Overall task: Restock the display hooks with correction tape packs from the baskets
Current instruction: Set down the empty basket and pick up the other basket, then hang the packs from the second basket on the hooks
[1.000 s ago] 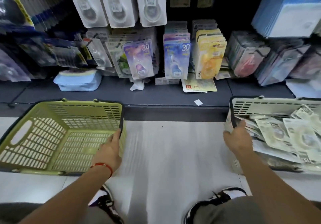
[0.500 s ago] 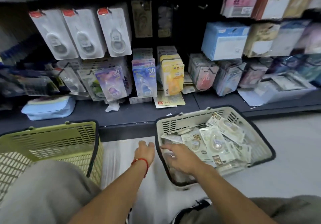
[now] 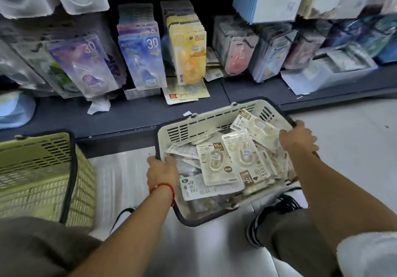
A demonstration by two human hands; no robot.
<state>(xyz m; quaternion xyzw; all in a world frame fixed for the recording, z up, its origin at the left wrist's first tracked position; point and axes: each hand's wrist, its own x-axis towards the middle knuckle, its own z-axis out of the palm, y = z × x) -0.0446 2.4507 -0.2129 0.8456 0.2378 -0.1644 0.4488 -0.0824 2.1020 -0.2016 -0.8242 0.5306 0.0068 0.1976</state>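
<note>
A cream basket (image 3: 182, 126) with a dark rim sits on the floor in front of me, filled with several cream correction tape packs (image 3: 217, 162). My left hand (image 3: 162, 172), with a red cord at the wrist, grips the basket's left rim. My right hand (image 3: 297, 140) grips its right rim. On the display above hang rows of packs: purple ones (image 3: 86, 66), blue ones (image 3: 142, 61) and yellow ones (image 3: 189, 55).
A green basket (image 3: 38, 175) stands on the floor at the left, its inside hidden from here. A dark shelf ledge (image 3: 133, 117) runs behind both baskets, with loose cards and a blue pouch (image 3: 15, 110) on it. My knees and shoes fill the bottom of the view.
The cream basket has come to the middle in front of me. My left hand left the green basket and now holds the cream basket's left rim; my right hand shifted to its right rim.
</note>
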